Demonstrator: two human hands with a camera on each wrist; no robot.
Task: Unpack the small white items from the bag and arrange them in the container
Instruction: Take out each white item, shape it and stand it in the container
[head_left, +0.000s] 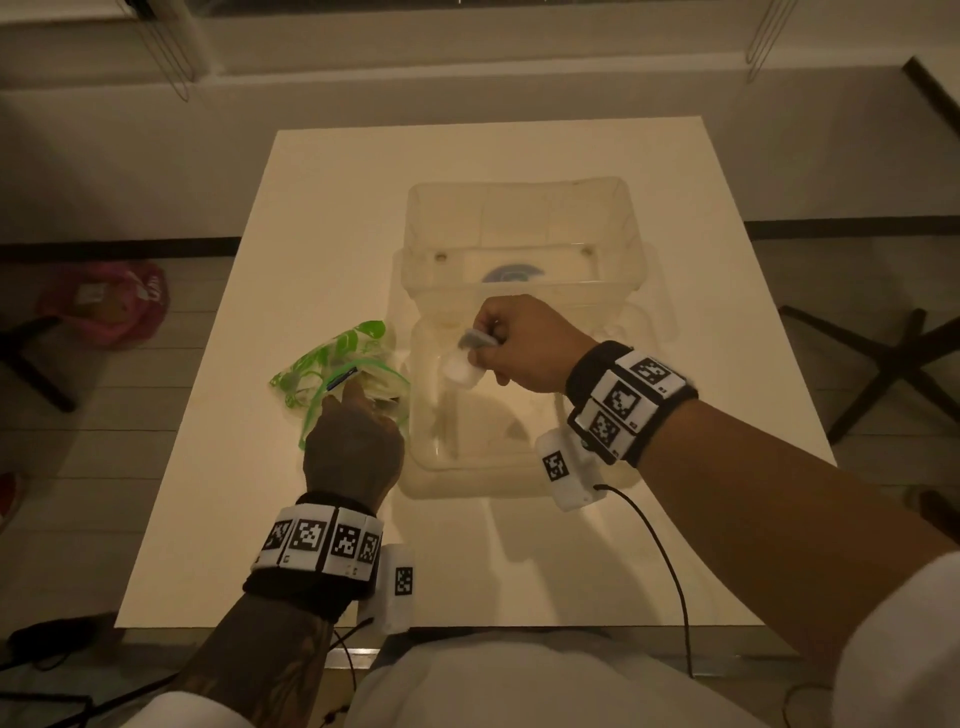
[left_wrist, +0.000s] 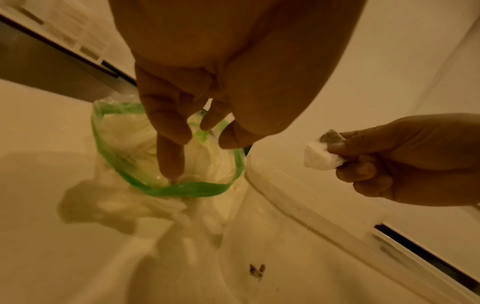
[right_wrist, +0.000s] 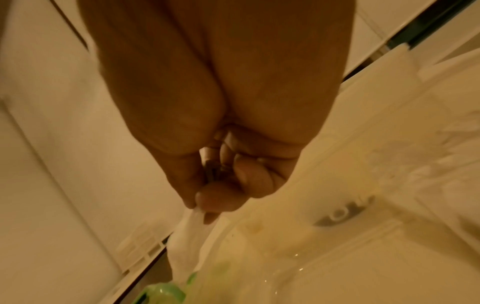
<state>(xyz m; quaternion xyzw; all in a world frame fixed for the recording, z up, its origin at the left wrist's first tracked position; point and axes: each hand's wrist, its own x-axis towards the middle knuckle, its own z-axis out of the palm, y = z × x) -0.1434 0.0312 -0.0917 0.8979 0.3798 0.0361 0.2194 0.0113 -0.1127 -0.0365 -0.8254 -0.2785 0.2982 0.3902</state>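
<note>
While pinched, white item (head_left: 461, 370) protrudes from right hand (head_left: 524, 345).

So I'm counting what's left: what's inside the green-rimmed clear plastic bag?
Green-rimmed clear plastic bag: left hand fingers reach inside over crumpled whitish contents; its depths are hidden, count unclear.

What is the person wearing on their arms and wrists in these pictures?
Each wrist carries a black band ringed with white square blocks printed with black-and-white coded markers. A small white box with its own marker hangs under the right wrist, and a similar box under the left. Thin black cables run back from the boxes. White sleeves cover the upper arms, and the left forearm has a dark tattoo.
</note>
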